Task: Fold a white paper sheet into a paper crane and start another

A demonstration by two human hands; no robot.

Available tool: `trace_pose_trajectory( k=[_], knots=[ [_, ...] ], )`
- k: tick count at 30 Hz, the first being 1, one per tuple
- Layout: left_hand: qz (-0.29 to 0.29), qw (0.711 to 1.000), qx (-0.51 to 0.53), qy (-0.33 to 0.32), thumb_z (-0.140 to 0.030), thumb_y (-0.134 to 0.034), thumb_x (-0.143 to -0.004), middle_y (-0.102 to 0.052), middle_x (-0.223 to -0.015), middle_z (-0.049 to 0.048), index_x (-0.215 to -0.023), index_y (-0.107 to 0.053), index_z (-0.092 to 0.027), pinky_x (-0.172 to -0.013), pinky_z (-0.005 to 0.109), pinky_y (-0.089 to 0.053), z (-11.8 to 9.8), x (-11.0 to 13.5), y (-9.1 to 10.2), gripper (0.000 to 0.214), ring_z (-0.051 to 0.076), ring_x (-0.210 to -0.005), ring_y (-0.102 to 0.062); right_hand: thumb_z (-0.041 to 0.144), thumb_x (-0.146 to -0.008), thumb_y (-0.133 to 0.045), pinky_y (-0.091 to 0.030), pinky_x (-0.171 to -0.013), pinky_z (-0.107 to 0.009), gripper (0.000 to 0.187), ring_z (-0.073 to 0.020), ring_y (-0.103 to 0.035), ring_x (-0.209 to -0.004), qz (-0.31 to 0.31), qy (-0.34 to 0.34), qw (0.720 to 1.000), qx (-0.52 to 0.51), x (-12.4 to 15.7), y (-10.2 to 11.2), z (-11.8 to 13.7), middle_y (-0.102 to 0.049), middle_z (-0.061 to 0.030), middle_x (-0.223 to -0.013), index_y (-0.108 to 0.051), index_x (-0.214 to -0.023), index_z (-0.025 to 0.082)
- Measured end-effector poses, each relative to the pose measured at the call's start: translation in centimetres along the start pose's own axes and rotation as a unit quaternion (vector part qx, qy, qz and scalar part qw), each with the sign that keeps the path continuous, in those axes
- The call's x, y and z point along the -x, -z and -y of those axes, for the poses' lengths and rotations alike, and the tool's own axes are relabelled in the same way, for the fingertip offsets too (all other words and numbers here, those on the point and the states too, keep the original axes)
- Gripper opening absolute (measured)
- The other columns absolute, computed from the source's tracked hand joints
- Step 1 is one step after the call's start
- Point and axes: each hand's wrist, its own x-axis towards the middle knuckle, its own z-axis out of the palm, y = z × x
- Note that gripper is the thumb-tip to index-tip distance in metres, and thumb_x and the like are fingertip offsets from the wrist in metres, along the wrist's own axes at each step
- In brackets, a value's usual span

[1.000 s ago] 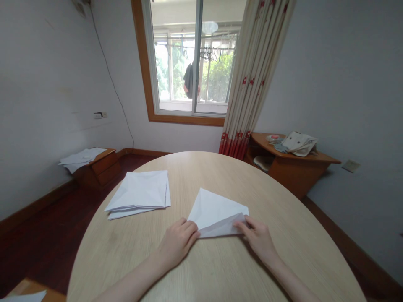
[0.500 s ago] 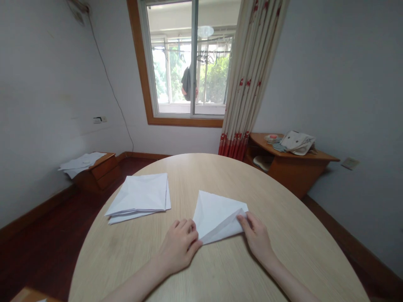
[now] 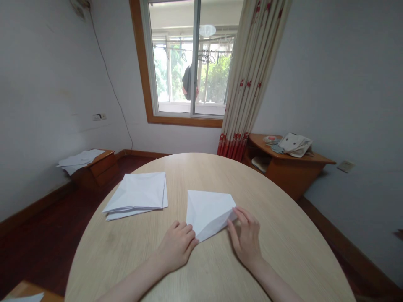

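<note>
A folded sheet of white paper (image 3: 206, 214) lies on the pale wood-grain round table (image 3: 277, 239), in front of me and a little right of centre. My right hand (image 3: 245, 239) is at its right corner, with thumb and fingertips gripping the paper there. My left hand (image 3: 177, 246) rests on the table with curled fingers, touching the sheet's lower tip. Farther left, a stack of folded white paper (image 3: 136, 195) lies on the tabletop, and neither hand touches it.
Loose white sheets (image 3: 80, 159) lie on a wooden bedside cabinet (image 3: 100, 174) at the left. A corner desk (image 3: 289, 165) holding a cloth bag (image 3: 295, 144) stands at the right. Dark red flooring surrounds the table.
My right hand has shifted left, carrying the sheet's right corner with it. The sheet's folded flap now looks flatter and its shape has changed. My left hand has barely moved.
</note>
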Motion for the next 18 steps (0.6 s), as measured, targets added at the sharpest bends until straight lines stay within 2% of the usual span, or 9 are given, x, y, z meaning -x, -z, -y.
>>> trace_pose_trajectory(
  k=[3,5,14,18],
  knots=[
    [0.004,1.0,-0.008,0.002,-0.024,-0.041,-0.097,-0.06,-0.083,0.0031,-0.079,-0.056,-0.018,-0.071,0.034,-0.034,-0.2,-0.1,0.1,0.023,0.021,-0.079,-0.053,0.009,-0.091,-0.042,-0.032,-0.097,-0.039,0.043,-0.0221,-0.049,-0.11,0.04,0.114,0.993,-0.011,0.1,0.2,0.9,-0.06,-0.01,-0.111,-0.042,-0.132,0.019],
    [0.008,1.0,-0.015,0.003,-0.024,-0.042,-0.096,-0.061,-0.084,0.0036,-0.08,-0.057,-0.017,-0.072,0.035,-0.035,-0.3,-0.3,0.3,0.023,0.021,-0.08,-0.054,0.009,-0.09,-0.04,-0.028,-0.1,-0.038,0.039,-0.0203,-0.05,-0.11,0.068,0.146,0.987,-0.029,0.2,0.1,1.3,-0.064,-0.0081,-0.109,-0.048,-0.127,0.019],
    [0.016,0.999,-0.041,0.013,-0.02,-0.047,-0.092,-0.063,-0.083,0.0047,-0.082,-0.06,-0.016,-0.072,0.036,-0.036,-1.9,-1.1,1.0,0.017,0.022,-0.08,-0.056,0.009,-0.078,-0.048,-0.019,-0.106,-0.04,0.033,-0.0221,-0.048,-0.113,0.181,0.106,0.977,-0.029,0.4,-1.2,4.1,-0.065,-0.0059,-0.11,-0.06,-0.106,0.02],
    [0.014,0.999,-0.029,0.039,-0.018,-0.048,-0.093,-0.064,-0.085,0.0042,-0.085,-0.061,-0.017,-0.073,0.037,-0.036,-2.9,-0.8,0.4,0.015,0.023,-0.081,-0.056,0.007,-0.074,-0.047,-0.018,-0.107,-0.042,0.031,-0.0224,-0.05,-0.11,0.171,0.052,0.982,-0.068,0.3,-1.4,4.9,-0.067,-0.004,-0.102,-0.06,-0.099,0.021]
  ],
)
